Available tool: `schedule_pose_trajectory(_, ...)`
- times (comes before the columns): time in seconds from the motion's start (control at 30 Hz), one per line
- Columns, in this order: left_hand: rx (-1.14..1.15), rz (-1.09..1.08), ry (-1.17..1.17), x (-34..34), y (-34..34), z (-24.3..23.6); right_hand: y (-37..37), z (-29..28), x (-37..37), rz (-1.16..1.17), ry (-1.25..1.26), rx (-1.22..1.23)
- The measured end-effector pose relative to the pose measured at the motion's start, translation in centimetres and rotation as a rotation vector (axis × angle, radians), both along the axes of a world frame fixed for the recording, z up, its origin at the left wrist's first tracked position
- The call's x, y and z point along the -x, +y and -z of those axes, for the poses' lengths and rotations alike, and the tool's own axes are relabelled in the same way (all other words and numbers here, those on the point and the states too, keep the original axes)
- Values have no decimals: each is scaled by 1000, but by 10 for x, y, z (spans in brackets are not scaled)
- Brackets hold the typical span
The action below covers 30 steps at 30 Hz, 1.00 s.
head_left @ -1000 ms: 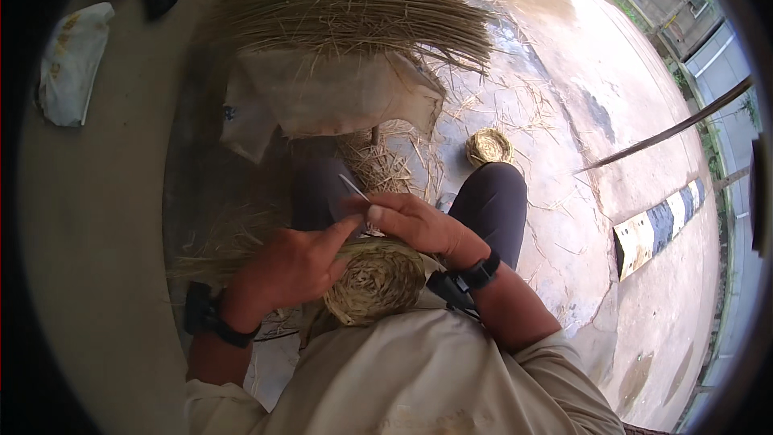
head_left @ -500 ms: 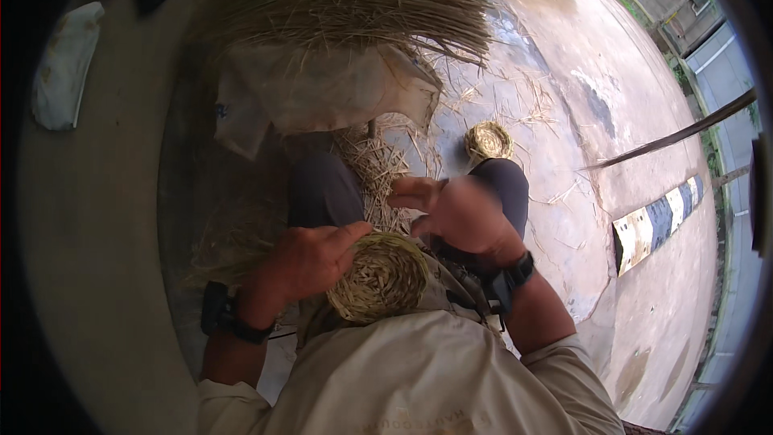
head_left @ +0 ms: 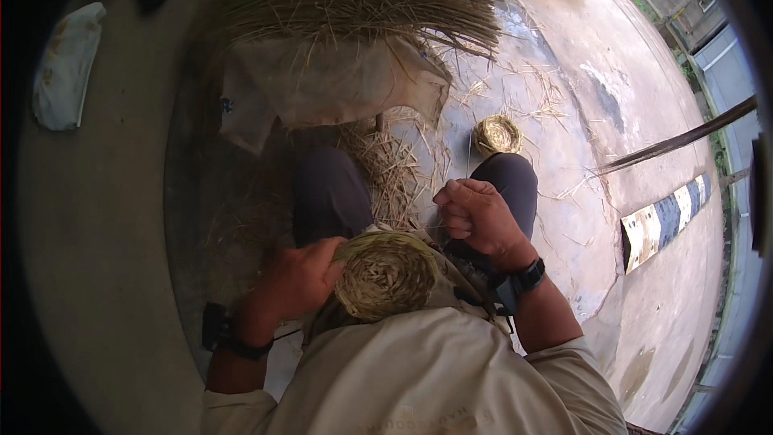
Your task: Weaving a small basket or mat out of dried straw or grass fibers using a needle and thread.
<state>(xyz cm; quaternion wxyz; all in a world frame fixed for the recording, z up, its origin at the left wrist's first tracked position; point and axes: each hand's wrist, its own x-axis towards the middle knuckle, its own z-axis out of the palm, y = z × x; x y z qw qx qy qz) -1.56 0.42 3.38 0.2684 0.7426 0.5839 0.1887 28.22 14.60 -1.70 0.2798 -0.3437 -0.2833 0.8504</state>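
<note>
Straw [head_left: 354,0] is lying beyond the basket [head_left: 385,278], whose near edge is meeting the shirt [head_left: 419,370]. Second basket [head_left: 498,135] is sitting beyond-right of it. Left hand [head_left: 304,276] is gripping the basket's left rim; right hand [head_left: 479,219], just right of the basket, is pinching a thin strand [head_left: 469,159].

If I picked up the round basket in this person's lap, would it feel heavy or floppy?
The round basket is probably light for its size, since it looks made of thin, straw-like strands. It might flex slightly yet keep its shape: it looks evenly round even with the left hand at its edge.
</note>
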Motion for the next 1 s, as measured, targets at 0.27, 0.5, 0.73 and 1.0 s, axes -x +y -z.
schedule_pose_trajectory(0.27, -41, 14, -46, -13, 6, 9, 13, -48, 54, 277, 320, -304)
schedule_pose_trajectory(0.5, -73, -1, -63, -6, 5, 18, -78, -47, 94, -640, 351, -1482)
schedule_pose_trajectory(0.73, 56, -20, -256, -7, 10, 2, -74, -35, 82, -929, 257, -1057)
schedule_pose_trajectory(1.0, 52, -234, -116, -10, 9, 29, -47, -37, 21, -463, -3, -1416)
